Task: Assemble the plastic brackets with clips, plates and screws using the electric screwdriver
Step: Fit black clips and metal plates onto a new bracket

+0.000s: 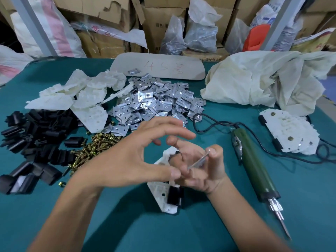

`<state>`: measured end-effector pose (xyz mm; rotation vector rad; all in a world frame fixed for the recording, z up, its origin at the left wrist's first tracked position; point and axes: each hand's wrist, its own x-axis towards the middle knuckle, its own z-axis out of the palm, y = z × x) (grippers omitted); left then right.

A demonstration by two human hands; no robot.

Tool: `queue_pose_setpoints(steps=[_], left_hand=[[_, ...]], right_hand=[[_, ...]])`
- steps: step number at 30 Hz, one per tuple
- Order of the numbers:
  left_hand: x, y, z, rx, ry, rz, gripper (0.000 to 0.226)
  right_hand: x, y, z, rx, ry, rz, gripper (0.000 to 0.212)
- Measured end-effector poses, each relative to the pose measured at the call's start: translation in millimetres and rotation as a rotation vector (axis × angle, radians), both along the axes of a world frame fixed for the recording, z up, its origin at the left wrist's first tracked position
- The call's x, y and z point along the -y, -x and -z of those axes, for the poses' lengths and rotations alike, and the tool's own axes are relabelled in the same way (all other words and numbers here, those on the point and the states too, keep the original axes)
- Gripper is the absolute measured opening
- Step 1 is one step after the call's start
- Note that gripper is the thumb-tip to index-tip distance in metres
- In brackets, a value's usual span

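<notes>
Head view. The right hand (203, 168) is pinching a thin metal plate (199, 160) edge-on between thumb and fingertips, just above the white bracket (158, 199). The bracket is lying on the green table (145, 230) under both hands, at the front middle, and a black clip (175, 196) is sitting on its right side.

The left hand (134, 157) is arching over the bracket with its fingers stretched wide and blurred. Its thumb tip is resting at the bracket's upper edge, beside the right hand's fingers. Whether the thumb is pressing down cannot be told.

The electric screwdriver (254, 164) is lying on the table just right of the right hand, with its bit pointing toward the person. Its black cable (214, 124) is running back toward the heap of plates (154, 102).

Other stock is lying behind the hands:
- A heap of white brackets (78, 95) at back left.
- A heap of black clips (32, 135) at far left.
- Brass screws (94, 148) between the black clips and the left hand.

A stack of assembled brackets (289, 131) is lying at the right, near a crumpled white cloth (263, 82). Cardboard boxes (101, 42) are standing behind the table.
</notes>
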<state>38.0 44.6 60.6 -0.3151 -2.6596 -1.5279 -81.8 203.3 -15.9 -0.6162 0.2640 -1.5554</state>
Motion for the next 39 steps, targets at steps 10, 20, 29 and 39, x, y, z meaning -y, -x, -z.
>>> queue_pose_setpoints(steps=[10,20,29,39], left_hand=[[-16.5,2.6,-28.9,0.001,0.26,0.113,0.056],[-1.4,5.8,-16.4,-0.101,0.459,-0.148,0.044],[-5.4,51.0,33.2,0.094,0.904,-0.134,0.043],[-1.8,57.4,46.2,0.139,0.873,-0.132,0.048]], right_hand=[[2.6,-16.1,-4.2,0.252,-0.043,-0.108,0.074],[-36.7,34.2,-14.0,-0.427,-0.544,0.675,0.037],[-37.6,43.3,2.3,-0.909,-0.931,0.728,0.008],[-35.9,39.4,10.8,-1.025,-0.936,0.536,0.011]])
